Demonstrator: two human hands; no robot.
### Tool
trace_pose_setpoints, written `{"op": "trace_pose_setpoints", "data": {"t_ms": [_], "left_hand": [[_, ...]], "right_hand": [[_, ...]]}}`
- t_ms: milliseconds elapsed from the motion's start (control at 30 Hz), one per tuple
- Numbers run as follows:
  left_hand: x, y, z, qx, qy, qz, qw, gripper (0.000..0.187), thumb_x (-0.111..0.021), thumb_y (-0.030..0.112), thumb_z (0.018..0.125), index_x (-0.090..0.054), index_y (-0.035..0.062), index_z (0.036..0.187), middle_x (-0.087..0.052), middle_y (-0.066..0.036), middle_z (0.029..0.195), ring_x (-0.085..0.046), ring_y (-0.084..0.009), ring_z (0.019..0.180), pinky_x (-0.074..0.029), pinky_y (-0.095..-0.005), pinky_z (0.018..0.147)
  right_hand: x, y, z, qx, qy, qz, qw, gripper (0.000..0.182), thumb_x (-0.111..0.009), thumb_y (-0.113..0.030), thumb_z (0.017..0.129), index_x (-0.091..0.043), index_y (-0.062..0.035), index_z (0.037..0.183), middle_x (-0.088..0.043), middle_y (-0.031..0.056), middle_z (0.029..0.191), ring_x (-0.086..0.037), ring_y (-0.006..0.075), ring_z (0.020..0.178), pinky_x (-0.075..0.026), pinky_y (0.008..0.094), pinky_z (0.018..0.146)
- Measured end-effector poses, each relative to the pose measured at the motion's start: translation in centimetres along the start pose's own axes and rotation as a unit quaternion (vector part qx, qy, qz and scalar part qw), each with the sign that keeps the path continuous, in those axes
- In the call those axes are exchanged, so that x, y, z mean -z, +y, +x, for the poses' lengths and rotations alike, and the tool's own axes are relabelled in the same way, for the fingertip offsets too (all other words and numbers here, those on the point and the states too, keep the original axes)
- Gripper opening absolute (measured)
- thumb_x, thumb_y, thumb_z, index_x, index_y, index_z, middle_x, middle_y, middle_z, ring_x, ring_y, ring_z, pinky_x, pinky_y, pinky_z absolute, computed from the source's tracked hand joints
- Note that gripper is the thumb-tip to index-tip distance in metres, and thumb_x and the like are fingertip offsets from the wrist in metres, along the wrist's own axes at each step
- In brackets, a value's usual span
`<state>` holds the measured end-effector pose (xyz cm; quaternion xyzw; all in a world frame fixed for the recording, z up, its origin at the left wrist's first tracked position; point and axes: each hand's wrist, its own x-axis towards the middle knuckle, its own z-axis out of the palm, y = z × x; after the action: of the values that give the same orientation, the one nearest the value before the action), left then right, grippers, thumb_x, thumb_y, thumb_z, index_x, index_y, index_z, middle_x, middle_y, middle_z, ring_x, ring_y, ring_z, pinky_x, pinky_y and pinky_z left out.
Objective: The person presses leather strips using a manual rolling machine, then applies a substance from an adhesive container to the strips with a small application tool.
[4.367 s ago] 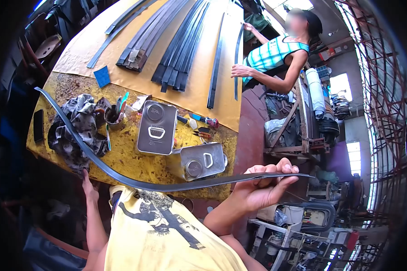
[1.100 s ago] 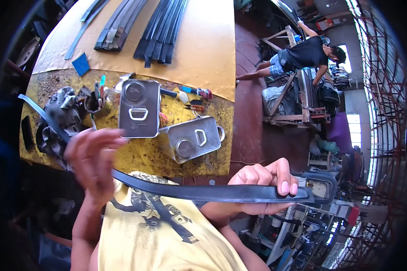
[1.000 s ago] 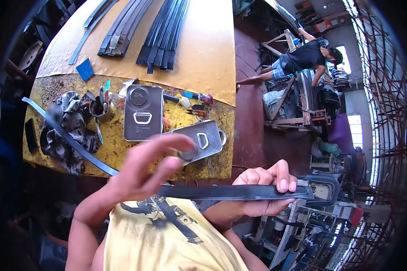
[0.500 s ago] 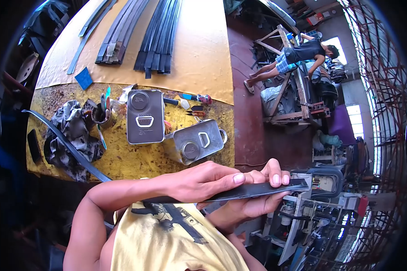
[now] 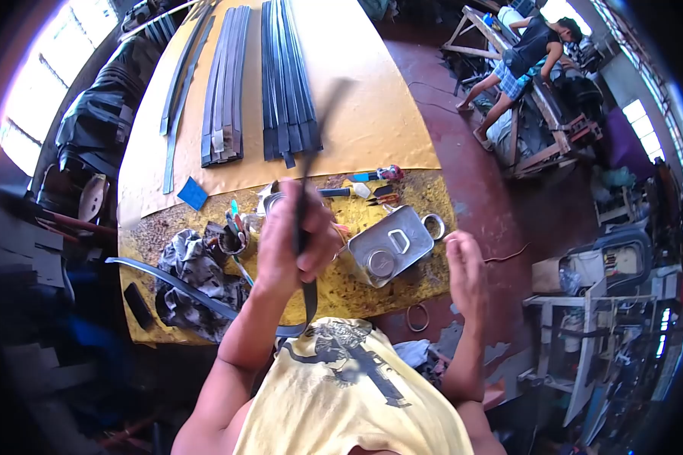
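Observation:
A long dark strap, blurred at its upper end, runs through my left hand, whose fingers are wrapped round it above the yellow worktable. The strap's lower part hangs near my shirt and seems to continue left as a curved band. My right hand is raised off the table's right edge, fingers loosely bent and apart from the strap, with nothing visible in it. Between the hands stands a metal can with a handle and round cap. My left hand partly hides another round-capped can.
Bundles of dark strips lie on the tan sheet. A stained cloth, a blue square, a pot of brushes and a tape roll are on the table. Another person bends over a wooden frame.
My right hand has let go of the strap and moved away from it. My left hand has lifted the strap over the table, turning it upright. The view has shifted, showing more at the left.

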<state>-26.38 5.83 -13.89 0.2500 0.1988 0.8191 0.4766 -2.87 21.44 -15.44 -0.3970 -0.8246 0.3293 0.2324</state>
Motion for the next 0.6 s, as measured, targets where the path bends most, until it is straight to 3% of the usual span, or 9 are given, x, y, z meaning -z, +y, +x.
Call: {"op": "trace_pose_setpoints", "data": {"t_ms": [33,100,200,400,600], "left_hand": [[0.5,0.5,-0.1,-0.041,-0.021,-0.026,0.999,0.041,-0.032,0.045,0.103,-0.041,0.0103,0.083,-0.037,0.002,0.050,-0.031,-0.0075,0.030,-0.023,-0.0212,0.028],[1.2,1.3,-0.2,-0.103,-0.037,-0.025,0.994,0.034,-0.034,0.039,0.104,-0.040,0.0110,0.087,-0.037,0.002,0.049,-0.031,-0.0075,0.030,-0.022,-0.0214,0.029],[2.2,1.8,-0.9,-0.140,-0.005,-0.021,0.990,0.026,-0.035,0.031,0.104,-0.039,0.0108,0.088,-0.038,0.002,0.049,-0.031,-0.0083,0.030,-0.022,-0.0217,0.030],[1.5,1.8,-1.6,-0.168,0.011,0.041,0.985,0.035,-0.027,0.037,0.105,-0.039,0.0101,0.087,-0.037,0.001,0.048,-0.030,-0.0082,0.028,-0.022,-0.0219,0.030],[1.5,1.9,-2.0,-0.165,0.021,0.033,0.986,0.040,-0.024,0.040,0.105,-0.039,0.0096,0.085,-0.035,0.000,0.047,-0.027,-0.0088,0.027,-0.022,-0.0215,0.028]], "right_hand": [[-0.9,0.8,-0.4,0.025,-0.006,-0.059,0.998,0.028,-0.050,-0.028,0.098,-0.061,-0.0023,0.101,-0.059,0.0162,0.088,-0.061,0.0315,0.082,-0.046,0.0395,0.072],[-1.9,1.6,-1.1,0.052,-0.066,-0.084,0.993,0.023,-0.056,-0.023,0.095,-0.064,-0.0025,0.098,-0.060,0.0146,0.084,-0.061,0.0322,0.079,-0.047,0.0405,0.068],[-2.3,-0.2,-1.5,0.122,-0.105,-0.151,0.975,0.016,-0.062,-0.018,0.088,-0.066,-0.0035,0.094,-0.060,0.0109,0.080,-0.062,0.0287,0.075,-0.049,0.0393,0.065],[-3.0,-3.1,-1.0,0.269,-0.111,-0.228,0.929,0.012,-0.065,-0.010,0.079,-0.066,-0.0081,0.091,-0.058,0.0065,0.077,-0.062,0.0245,0.074,-0.051,0.0358,0.062],[-4.1,-4.2,-1.0,0.277,-0.165,-0.292,0.901,0.006,-0.062,-0.009,0.079,-0.056,-0.0089,0.079,-0.055,0.0058,0.075,-0.061,0.0233,0.076,-0.051,0.0367,0.061]]}}
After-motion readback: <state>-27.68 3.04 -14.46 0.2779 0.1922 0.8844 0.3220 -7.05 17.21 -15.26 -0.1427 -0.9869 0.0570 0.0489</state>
